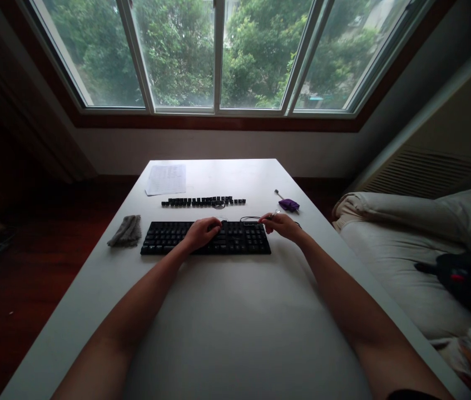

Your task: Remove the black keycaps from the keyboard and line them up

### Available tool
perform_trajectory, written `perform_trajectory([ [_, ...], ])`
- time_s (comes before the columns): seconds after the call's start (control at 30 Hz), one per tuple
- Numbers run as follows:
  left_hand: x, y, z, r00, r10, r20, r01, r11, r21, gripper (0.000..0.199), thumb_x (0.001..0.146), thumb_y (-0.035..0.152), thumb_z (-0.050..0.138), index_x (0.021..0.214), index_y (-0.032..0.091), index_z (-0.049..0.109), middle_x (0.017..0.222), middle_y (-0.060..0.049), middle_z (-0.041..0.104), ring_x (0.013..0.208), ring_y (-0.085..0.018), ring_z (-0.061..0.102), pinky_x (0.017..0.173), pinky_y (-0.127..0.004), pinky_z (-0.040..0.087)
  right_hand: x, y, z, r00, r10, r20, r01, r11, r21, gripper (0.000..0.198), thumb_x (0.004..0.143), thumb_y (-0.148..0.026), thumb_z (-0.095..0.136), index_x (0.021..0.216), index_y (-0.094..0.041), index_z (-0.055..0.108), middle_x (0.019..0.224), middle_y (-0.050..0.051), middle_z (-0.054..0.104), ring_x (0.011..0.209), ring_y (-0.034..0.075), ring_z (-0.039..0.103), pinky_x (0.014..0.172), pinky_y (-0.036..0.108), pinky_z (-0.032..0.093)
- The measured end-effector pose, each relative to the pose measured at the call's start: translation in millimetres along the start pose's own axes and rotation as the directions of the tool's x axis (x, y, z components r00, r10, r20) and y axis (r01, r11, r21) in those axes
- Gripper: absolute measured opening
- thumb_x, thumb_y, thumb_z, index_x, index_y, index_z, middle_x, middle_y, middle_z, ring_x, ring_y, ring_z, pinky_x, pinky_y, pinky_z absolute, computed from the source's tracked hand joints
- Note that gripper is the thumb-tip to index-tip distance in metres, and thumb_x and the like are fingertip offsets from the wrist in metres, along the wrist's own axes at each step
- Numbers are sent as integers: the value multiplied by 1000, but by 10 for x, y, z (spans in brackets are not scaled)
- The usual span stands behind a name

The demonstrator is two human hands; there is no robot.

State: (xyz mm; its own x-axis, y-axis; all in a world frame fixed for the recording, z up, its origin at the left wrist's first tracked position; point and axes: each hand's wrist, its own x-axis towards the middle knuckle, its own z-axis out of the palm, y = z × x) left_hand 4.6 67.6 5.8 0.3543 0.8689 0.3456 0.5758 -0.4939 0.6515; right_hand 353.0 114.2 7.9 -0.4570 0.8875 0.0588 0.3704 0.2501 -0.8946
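Note:
A black keyboard (168, 240) lies lengthwise across the white table, with keys fitted over much of it. My left hand (202, 233) rests over its middle, fingers curled together near the far edge; whatever lies beneath the fingertips is hidden. At the far right corner of the keyboard, my right hand (283, 226) pinches a small, thin, partly shiny object too fine to name. A thin dark cable (249, 218) loops just behind the keyboard. Beyond it, loose black keycaps (202, 201) stand in a row, with a small ring-shaped thing (218, 205) in front of them.
A grey cloth (125, 231) lies left of the keyboard. A printed paper sheet (165, 179) is at the table's far left. A purple bundle (289, 205) and a thin-handled brush-like stick (278, 193) lie at right. A light-covered sofa (385, 266) stands beyond the table's right edge.

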Motion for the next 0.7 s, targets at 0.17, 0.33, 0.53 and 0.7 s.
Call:
perform_trajectory([
  [0.17, -12, -6, -14, 1000, 14, 0, -14, 1000, -5, 16, 88, 28, 59, 97, 22, 70, 92, -1, 73, 77, -16, 64, 73, -27, 49, -32, -15, 7, 999, 33, -10, -30, 984, 175, 50, 82, -59, 65, 102, -13, 71, 66, 3, 65, 62, 15, 60, 65, 29, 49],
  [0.33, -17, -13, -27, 1000, 22, -4, -22, 1000, -7, 16, 89, 27, 58, 98, 22, 70, 91, -1, 73, 75, -16, 63, 70, -26, 48, -50, -69, 1, 996, 34, -86, -13, 974, 228, 47, 83, -57, 66, 103, -14, 70, 66, 3, 66, 61, 15, 61, 66, 30, 51],
  [0.53, -16, -29, -3, 1000, 20, -7, -20, 1000, -20, 17, 88, 28, 58, 99, 23, 70, 92, -2, 73, 77, -16, 64, 71, -27, 48, 20, -300, 177, 1000, -8, -31, 14, 976, 215, 47, 85, -56, 64, 105, -13, 69, 68, 4, 68, 63, 16, 64, 65, 30, 52],
  [0.7, -27, -27, -5, 1000, 22, -4, -22, 998, -61, 23, 87, 29, 60, 108, 24, 67, 89, -1, 72, 74, -14, 64, 71, -26, 48, 190, -506, 548, 996, -63, 67, 49, 981, 186, 44, 88, -53, 61, 110, -14, 67, 69, 3, 69, 63, 15, 64, 63, 28, 52],
])
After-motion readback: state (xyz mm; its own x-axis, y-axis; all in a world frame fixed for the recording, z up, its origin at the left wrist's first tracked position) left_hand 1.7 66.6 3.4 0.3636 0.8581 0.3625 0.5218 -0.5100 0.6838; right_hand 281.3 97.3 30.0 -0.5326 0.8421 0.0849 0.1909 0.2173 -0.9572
